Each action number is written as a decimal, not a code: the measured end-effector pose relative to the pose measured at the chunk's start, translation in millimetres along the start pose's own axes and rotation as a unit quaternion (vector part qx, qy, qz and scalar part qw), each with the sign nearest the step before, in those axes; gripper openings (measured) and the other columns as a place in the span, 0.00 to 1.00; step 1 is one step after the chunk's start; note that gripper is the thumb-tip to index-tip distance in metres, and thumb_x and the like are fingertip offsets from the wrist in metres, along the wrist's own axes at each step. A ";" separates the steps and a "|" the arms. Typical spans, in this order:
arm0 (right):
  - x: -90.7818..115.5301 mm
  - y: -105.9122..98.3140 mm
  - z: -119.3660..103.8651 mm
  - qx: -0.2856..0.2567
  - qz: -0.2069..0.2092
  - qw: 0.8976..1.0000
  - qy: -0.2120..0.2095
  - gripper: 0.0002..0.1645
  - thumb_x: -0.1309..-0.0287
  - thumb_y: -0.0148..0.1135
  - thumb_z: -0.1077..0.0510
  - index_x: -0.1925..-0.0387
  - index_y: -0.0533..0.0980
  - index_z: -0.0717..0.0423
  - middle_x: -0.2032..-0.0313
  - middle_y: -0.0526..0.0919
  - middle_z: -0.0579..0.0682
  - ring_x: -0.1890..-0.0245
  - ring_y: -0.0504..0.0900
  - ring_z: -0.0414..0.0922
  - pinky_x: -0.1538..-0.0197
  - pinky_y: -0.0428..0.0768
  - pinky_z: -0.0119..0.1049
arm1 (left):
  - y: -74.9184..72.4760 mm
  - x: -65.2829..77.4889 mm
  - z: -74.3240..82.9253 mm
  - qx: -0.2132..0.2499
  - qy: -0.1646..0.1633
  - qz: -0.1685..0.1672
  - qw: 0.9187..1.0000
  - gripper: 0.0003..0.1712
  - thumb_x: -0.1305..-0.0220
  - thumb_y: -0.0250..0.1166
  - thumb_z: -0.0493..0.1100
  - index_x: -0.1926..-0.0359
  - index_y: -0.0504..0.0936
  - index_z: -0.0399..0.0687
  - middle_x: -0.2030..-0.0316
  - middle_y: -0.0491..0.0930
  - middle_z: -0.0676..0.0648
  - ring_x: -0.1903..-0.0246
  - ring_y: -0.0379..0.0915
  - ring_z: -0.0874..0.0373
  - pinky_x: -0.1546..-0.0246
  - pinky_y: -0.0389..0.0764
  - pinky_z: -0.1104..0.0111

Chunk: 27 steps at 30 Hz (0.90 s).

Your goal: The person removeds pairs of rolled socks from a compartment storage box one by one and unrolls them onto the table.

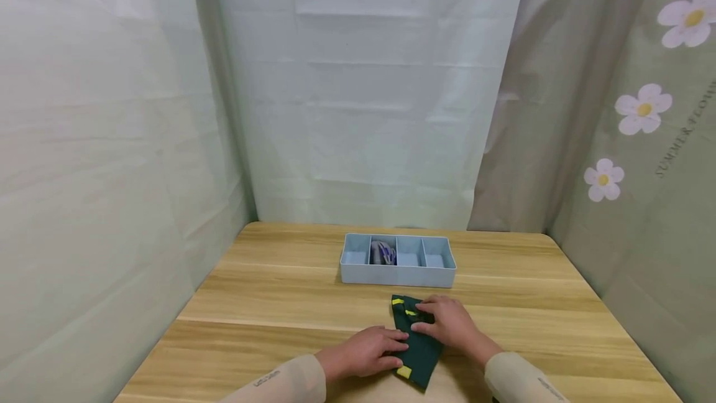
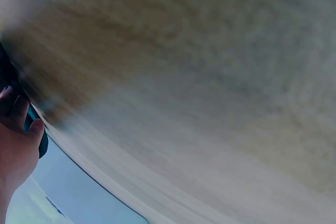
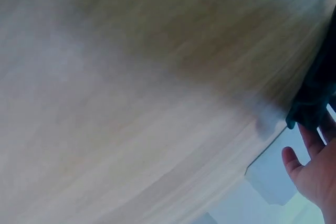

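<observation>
A dark green piece of fabric (image 1: 423, 353) with small yellow patches lies at a slant on the wooden table. In the head view my left hand (image 1: 370, 351) rests its nearly straight fingers on the fabric's left edge, below the middle. My right hand (image 1: 450, 323) is at the upper right part, where a raised fold sits between its thumb and fingers. The left wrist view catches my left hand (image 2: 18, 145) at its left border, against the dark fabric. At the right border of the right wrist view, the fingers of my right hand (image 3: 315, 174) meet the fabric's dark end (image 3: 310, 108).
A light blue tray (image 1: 397, 275) with several compartments stands just beyond the fabric. One compartment holds a grey and purple bundle (image 1: 383, 254). Pale curtains (image 1: 363, 111) enclose the table at the back and sides. The wooden tabletop (image 1: 268, 303) extends to both sides.
</observation>
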State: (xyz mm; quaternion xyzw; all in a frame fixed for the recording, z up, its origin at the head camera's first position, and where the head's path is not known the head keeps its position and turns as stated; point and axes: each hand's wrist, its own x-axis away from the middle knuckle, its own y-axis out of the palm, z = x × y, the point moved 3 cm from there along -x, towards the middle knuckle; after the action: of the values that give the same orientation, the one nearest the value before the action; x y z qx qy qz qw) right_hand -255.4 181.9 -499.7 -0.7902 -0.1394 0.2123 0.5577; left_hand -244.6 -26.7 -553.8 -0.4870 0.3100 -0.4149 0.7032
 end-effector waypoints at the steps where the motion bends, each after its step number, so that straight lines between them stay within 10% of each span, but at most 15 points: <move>1: -0.5 -0.3 -1.1 0.005 0.002 1.000 -0.004 0.26 0.40 0.67 0.41 0.48 0.84 0.55 0.51 0.83 0.55 0.49 0.80 0.55 0.46 0.74 0.59 | -5.8 1.5 5.5 0.006 -0.005 -0.003 1.000 0.28 0.25 0.50 0.59 0.32 0.74 0.53 0.31 0.68 0.55 0.33 0.63 0.63 0.34 0.66 0.61; 8: -7.7 1.6 -4.8 0.036 0.084 0.995 -0.032 0.08 0.40 0.68 0.57 0.62 0.86 0.57 0.67 0.85 0.49 0.65 0.84 0.48 0.59 0.81 0.49 | -42.5 10.9 44.0 -0.020 -0.011 -0.008 1.000 0.24 0.25 0.55 0.52 0.36 0.78 0.45 0.34 0.72 0.50 0.35 0.66 0.60 0.35 0.68 0.61; 27: -27.3 -3.8 4.6 -0.029 0.039 0.996 0.070 0.06 0.36 0.64 0.58 0.67 0.83 0.56 0.74 0.78 0.45 0.73 0.72 0.43 0.65 0.77 0.44 | -26.8 10.8 20.3 -0.001 0.018 -0.020 1.000 0.25 0.24 0.52 0.55 0.34 0.77 0.50 0.32 0.69 0.53 0.33 0.64 0.61 0.35 0.67 0.65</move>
State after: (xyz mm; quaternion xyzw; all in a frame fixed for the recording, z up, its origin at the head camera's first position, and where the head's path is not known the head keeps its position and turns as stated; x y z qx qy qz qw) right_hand -281.4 174.5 -492.5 -0.8238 -0.0754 0.1740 0.5342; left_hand -230.0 -32.4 -522.2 -0.4868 0.3131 -0.4373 0.6883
